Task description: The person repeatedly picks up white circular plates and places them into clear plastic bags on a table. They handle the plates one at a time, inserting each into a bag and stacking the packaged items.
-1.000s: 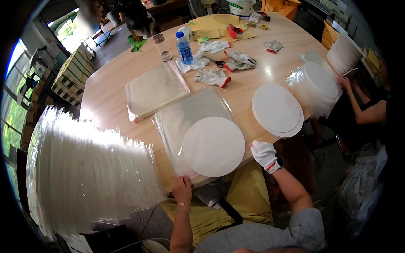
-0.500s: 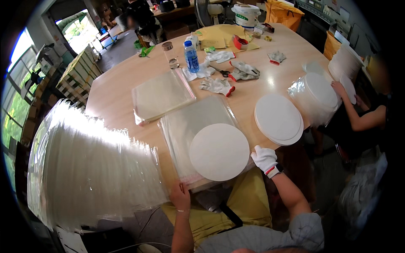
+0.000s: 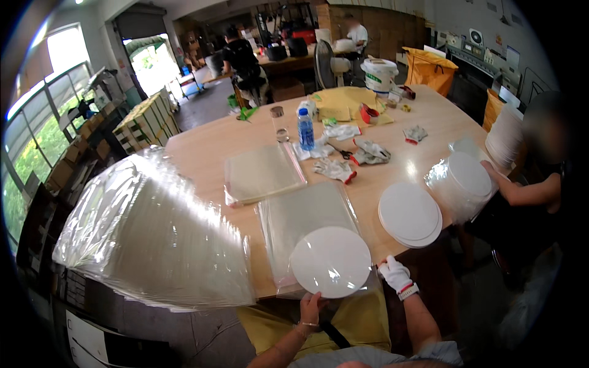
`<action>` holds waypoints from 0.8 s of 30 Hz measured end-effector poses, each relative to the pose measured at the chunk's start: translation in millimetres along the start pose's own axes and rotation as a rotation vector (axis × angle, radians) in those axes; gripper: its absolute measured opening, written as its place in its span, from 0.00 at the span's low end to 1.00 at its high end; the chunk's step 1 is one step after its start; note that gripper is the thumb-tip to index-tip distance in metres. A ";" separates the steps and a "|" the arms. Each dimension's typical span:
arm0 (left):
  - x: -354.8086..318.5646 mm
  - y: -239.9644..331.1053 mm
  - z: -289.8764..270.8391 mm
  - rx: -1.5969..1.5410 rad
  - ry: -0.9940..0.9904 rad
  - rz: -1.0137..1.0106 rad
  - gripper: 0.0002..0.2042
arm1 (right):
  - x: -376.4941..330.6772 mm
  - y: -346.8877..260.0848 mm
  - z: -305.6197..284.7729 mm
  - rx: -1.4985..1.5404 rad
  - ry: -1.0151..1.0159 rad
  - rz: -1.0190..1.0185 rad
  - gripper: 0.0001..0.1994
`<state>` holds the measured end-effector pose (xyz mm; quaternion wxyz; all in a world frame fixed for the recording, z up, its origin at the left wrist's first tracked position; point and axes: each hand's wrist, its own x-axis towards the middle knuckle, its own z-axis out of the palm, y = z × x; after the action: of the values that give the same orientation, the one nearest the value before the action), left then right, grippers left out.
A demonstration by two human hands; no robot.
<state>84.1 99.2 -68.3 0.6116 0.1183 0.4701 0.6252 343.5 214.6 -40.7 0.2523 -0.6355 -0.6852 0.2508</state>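
Observation:
A white round board lies at the table's front edge under shiny clear film, apparently inside a clear plastic bag. Bare fingers of my left hand pinch the film at the board's lower edge. My right hand, in a white glove with a red cuff, is closed by the bag's right edge; what its fingertips hold is too small to make out. Beneath the board is a stack of flat clear bags. Several more white round boards are piled to the right.
A tall heap of clear plastic bags stands at the left. Another bag stack, a blue bottle, loose work gloves and yellow sheets lie farther back. At the right a co-worker's arm reaches toward bagged round boards.
My left hand has moved right, from the bag stack's near left corner to the board's lower edge. Film now shines over the board. The view has tilted up, showing more of the room.

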 end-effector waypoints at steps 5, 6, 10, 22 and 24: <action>-37.3 59.7 -1.2 0.368 -0.174 0.255 0.10 | -29.9 -7.4 54.6 0.753 -0.287 0.056 0.28; -42.5 74.7 -5.3 0.507 -0.237 0.366 0.10 | -44.3 -40.4 44.0 0.998 -0.297 0.084 0.34; -115.7 190.7 37.7 0.833 -0.312 0.712 0.08 | -38.6 -148.5 18.6 1.400 -0.185 -0.049 0.28; -246.9 497.2 -32.9 0.694 0.322 1.362 0.23 | 9.1 -553.7 -68.5 1.282 -0.998 -0.638 0.17; -236.1 509.5 -98.4 0.775 0.548 1.187 0.33 | 1.0 -570.1 -58.6 0.906 -0.990 -0.698 0.15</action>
<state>-267.2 -54.3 353.7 -0.0514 0.3982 0.6487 0.6465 -42.1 179.1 381.8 0.2165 -0.0288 -0.7098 0.6697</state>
